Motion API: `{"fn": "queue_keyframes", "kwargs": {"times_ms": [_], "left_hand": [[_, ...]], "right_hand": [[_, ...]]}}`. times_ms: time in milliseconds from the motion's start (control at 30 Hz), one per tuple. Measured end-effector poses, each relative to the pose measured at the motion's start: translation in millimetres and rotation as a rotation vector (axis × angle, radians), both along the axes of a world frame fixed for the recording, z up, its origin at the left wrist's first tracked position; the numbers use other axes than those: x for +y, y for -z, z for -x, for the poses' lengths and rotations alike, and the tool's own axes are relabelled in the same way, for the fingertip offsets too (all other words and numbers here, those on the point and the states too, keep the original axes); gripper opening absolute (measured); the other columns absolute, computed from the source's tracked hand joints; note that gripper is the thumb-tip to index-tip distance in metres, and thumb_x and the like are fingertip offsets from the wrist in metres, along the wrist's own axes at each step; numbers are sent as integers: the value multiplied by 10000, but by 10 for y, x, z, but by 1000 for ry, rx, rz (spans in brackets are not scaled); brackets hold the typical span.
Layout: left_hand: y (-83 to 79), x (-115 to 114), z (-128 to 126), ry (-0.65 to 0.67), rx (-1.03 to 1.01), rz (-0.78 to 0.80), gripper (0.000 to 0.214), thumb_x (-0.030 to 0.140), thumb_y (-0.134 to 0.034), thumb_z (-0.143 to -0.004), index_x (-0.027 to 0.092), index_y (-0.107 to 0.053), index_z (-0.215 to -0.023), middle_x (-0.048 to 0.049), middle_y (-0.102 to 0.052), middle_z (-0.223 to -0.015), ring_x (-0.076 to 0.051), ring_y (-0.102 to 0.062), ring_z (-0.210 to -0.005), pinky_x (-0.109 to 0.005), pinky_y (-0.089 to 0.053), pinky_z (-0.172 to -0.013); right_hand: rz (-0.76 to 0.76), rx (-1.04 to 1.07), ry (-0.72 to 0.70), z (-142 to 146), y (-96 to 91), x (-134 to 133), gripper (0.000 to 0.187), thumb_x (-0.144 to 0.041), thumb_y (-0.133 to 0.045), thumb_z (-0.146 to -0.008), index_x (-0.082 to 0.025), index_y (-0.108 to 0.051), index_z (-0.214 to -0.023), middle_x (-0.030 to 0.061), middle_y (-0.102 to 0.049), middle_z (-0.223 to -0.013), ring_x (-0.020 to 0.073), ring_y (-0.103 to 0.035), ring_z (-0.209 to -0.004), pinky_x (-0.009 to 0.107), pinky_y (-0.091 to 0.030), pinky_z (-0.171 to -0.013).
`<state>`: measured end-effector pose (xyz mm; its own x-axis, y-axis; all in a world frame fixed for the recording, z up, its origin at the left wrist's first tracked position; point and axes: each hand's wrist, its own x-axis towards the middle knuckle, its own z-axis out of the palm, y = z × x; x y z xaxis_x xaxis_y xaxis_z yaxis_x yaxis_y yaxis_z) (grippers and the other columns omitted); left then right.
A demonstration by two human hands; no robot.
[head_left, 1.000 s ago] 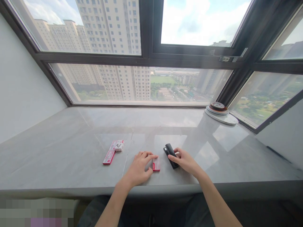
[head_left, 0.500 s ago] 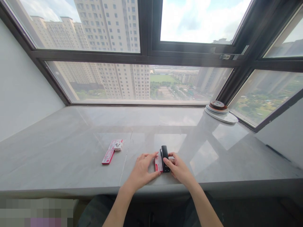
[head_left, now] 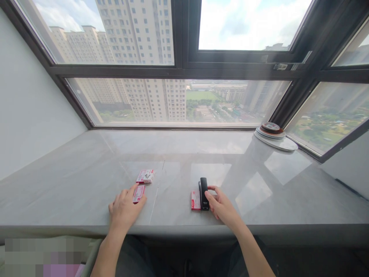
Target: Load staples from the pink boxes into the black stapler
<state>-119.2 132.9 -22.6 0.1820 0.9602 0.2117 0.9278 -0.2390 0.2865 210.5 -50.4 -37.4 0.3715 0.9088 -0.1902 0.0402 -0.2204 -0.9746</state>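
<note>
A black stapler (head_left: 203,194) stands on the stone sill, lengthwise to me. My right hand (head_left: 223,206) grips it from the right, thumb on its near part and fingers along its side. Against the stapler's left side lies a small red-and-white box (head_left: 195,201). Over to the left, my left hand (head_left: 125,209) is closed around a flat pink-and-white box (head_left: 139,193), index finger at its far end and thumb by its near right side. Just beyond that lie pink-and-white boxes (head_left: 142,177), a small white one with a dark staple picture on top.
A stack of round plates or mats (head_left: 275,140) sits in the far right corner by the window (head_left: 178,102). The pale sill (head_left: 173,207) ends in a front edge close to my body. A blurred patch (head_left: 43,256) covers something at lower left.
My left hand has left the red-and-white box beside the stapler and moved left onto the flat pink-and-white box. My right hand stays on the stapler. The view has shifted slightly.
</note>
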Motion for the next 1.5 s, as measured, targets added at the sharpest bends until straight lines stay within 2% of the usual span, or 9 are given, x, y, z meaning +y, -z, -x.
{"fn": "queue_keyframes", "kwargs": {"times_ms": [233, 567, 733, 867, 933, 1000, 1100, 1300, 1500], "left_hand": [[-105, -252, -219, 503, -145, 227, 651, 559, -693, -826, 261, -544, -1386, -62, -648, -1163, -272, -627, -1076, -390, -480, -946], [-227, -619, -1230, 863, -404, 240, 630, 326, -803, -765, 317, -586, -1357, -45, -637, -1278, -264, -566, -1195, -420, -450, -1059], [-176, -727, -1391, 899, -398, 226, 782, 354, -836, -756, 353, -505, -1465, -34, -637, -1332, -268, -555, -1215, -435, -439, -1078], [-324, -524, -1165, 796, -448, 110, 541, 432, -638, -944, 357, -507, -1464, -22, -563, -1449, -246, -492, -1332, -409, -421, -1127], [-405, -280, -927, 531, -462, -79, 331, 383, -459, -1025, 334, -636, -1301, -14, -621, -1343, -233, -526, -1277, -398, -441, -1101], [-423, 3, -641, 336, -474, -156, 382, 300, -368, -1024, 241, -639, -1288, -98, -616, -1301, -300, -497, -1271, -491, -430, -1081], [-295, 333, -234, 95, -277, -224, 353, 261, -471, -939, 244, -682, -1221, -122, -564, -1378, -366, -474, -1277, -563, -412, -1056], [96, 343, 177, 263, -164, -177, 273, 385, -582, -857, 249, -641, -1086, -55, -472, -1535, -309, -384, -1442, -476, -339, -1193], [70, 19, 232, 404, -354, 112, 202, 450, -630, -861, 274, -573, -942, -15, -604, -1411, -257, -567, -1318, -424, -456, -1111]], "right_hand": [[-4, -15, -72, -11, -27, -28, 598, -704, -504, -952, -253, -449, -1341, -77, -536, -624, 84, -392, -367, 204, -295, -370], [-14, -40, -62, 54, -91, -52, 602, -718, -521, -937, -259, -483, -1325, -75, -520, -623, 90, -396, -390, 205, -303, -365], [-15, -35, -57, 73, -111, -65, 602, -716, -517, -938, -255, -475, -1323, -73, -521, -628, 89, -386, -395, 198, -292, -358], [5, -58, -29, 80, -101, -65, 649, -729, -517, -928, -254, -448, -1364, -72, -514, -623, 94, -384, -400, 195, -285, -355], [4, -56, -20, 82, -93, -64, 655, -728, -520, -926, -253, -447, -1372, -74, -503, -622, 96, -375, -410, 195, -287, -357], [-2, -55, -17, 81, -79, -61, 655, -726, -525, -924, -251, -453, -1369, -75, -489, -621, 99, -374, -424, 197, -300, -360], [-7, -54, -7, 78, -47, -52, 660, -724, -529, -922, -249, -449, -1375, -78, -475, -617, 104, -377, -432, 200, -311, -359], [-17, -28, 13, 77, 5, -33, 669, -714, -531, -923, -251, -434, -1396, -80, -471, -617, 106, -377, -422, 207, -302, -357], [2, -60, 23, 76, 19, -29, 663, -729, -526, -913, -265, -446, -1380, -78, -492, -617, 102, -380, -392, 210, -287, -358]]}}
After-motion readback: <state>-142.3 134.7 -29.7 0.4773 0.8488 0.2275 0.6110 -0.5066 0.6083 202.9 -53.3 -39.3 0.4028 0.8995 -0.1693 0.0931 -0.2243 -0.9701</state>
